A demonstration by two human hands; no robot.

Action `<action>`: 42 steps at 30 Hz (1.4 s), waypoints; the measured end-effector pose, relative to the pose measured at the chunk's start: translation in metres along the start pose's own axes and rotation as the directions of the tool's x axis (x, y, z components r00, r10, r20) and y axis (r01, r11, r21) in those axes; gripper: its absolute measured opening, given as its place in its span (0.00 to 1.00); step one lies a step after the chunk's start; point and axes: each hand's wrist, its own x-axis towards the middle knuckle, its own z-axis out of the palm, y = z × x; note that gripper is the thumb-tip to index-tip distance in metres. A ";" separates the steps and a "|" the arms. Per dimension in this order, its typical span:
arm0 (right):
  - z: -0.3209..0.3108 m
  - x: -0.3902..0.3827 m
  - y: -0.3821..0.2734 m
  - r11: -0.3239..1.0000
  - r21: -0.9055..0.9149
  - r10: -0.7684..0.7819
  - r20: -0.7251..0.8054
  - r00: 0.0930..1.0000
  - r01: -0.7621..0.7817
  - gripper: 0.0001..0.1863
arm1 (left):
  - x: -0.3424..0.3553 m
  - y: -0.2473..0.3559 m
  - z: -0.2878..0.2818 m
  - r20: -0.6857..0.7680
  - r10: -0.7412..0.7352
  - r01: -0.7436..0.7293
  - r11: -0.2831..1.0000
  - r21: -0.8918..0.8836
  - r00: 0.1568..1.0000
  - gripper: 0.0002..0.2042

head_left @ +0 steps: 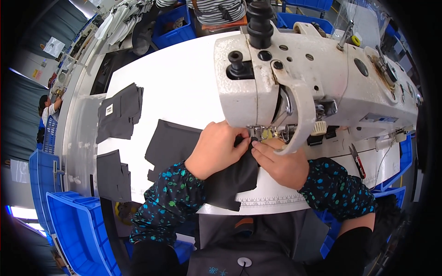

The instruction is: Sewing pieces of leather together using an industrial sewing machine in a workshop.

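Under the needle area of a white sewing machine, both my hands meet at a piece of dark grey fabric. My left hand pinches its upper edge between thumb and fingers, just left of the presser foot. Close beside it, my right hand has its fingertips pressed on the same cloth, partly behind the machine's curved white guard. The cloth hangs down over the table's front edge. Another dark fabric piece lies flat beneath and left of my left wrist.
Two stacks of dark cut pieces, an upper one with a white label and a lower one, lie at the table's left. Thread snips rest at the right. A blue bin stands lower left; a person works far left.
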 end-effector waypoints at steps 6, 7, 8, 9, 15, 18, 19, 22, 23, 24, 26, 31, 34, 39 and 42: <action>0.004 -0.003 0.000 0.999 -0.036 0.006 -0.040 0.999 -0.008 0.16 | 0.000 0.005 -0.004 0.031 -0.071 0.072 0.996 -0.058 0.997 0.05; 0.005 -0.004 0.001 0.999 -0.036 0.014 -0.044 0.999 -0.016 0.15 | 0.001 0.006 -0.004 0.049 -0.111 0.115 0.991 -0.072 0.993 0.05; 0.005 -0.003 0.001 0.999 -0.035 0.015 -0.046 0.999 -0.016 0.15 | 0.003 0.006 -0.005 0.050 -0.112 0.115 0.991 -0.070 0.993 0.05; 0.005 -0.001 0.000 0.999 -0.032 0.030 -0.069 0.997 -0.032 0.16 | 0.005 0.007 -0.006 0.098 -0.147 0.153 0.986 -0.058 0.984 0.05; 0.002 0.001 0.004 0.998 -0.044 0.035 -0.093 0.995 -0.039 0.16 | 0.017 0.009 -0.009 0.152 -0.192 0.202 0.978 -0.048 0.970 0.09; 0.003 0.002 0.007 0.998 -0.051 0.041 -0.099 0.994 -0.047 0.15 | 0.019 0.006 -0.006 0.152 -0.197 0.210 0.975 -0.077 0.969 0.11; 0.005 0.001 0.008 0.997 -0.044 0.065 -0.080 0.995 -0.069 0.14 | 0.019 0.004 -0.004 0.140 -0.203 0.218 0.971 -0.098 0.969 0.12; 0.011 -0.001 0.012 0.994 -0.028 0.106 -0.110 0.988 -0.110 0.12 | 0.020 -0.003 0.001 0.070 -0.127 0.134 0.986 -0.102 0.989 0.13; 0.014 -0.001 0.012 0.994 -0.025 0.104 -0.111 0.988 -0.107 0.12 | 0.020 -0.006 0.003 0.069 -0.131 0.137 0.985 -0.100 0.989 0.13; 0.015 -0.003 0.013 0.991 -0.037 0.122 -0.114 0.986 -0.127 0.11 | 0.021 -0.009 0.007 0.027 -0.085 0.088 0.992 -0.092 0.996 0.13; 0.014 -0.004 0.013 0.988 -0.051 0.140 -0.116 0.983 -0.147 0.10 | 0.024 -0.016 0.013 -0.014 -0.037 0.036 0.996 -0.085 0.999 0.13; 0.012 0.002 0.014 0.991 -0.051 0.116 -0.158 0.981 -0.125 0.07 | 0.026 -0.028 0.020 0.038 -0.077 0.081 0.992 -0.102 0.996 0.13; 0.010 0.005 0.014 0.990 -0.029 0.129 -0.145 0.981 -0.135 0.05 | 0.027 -0.028 0.021 0.022 -0.102 0.104 0.986 -0.133 0.994 0.13; 0.012 0.005 0.015 0.989 -0.054 0.129 -0.166 0.978 -0.140 0.05 | 0.027 -0.027 0.019 0.004 -0.096 0.096 0.983 -0.157 0.995 0.13; 0.009 0.004 0.014 0.986 -0.093 0.123 -0.145 0.982 -0.137 0.05 | 0.028 -0.025 0.017 -0.007 -0.074 0.072 0.987 -0.145 0.997 0.13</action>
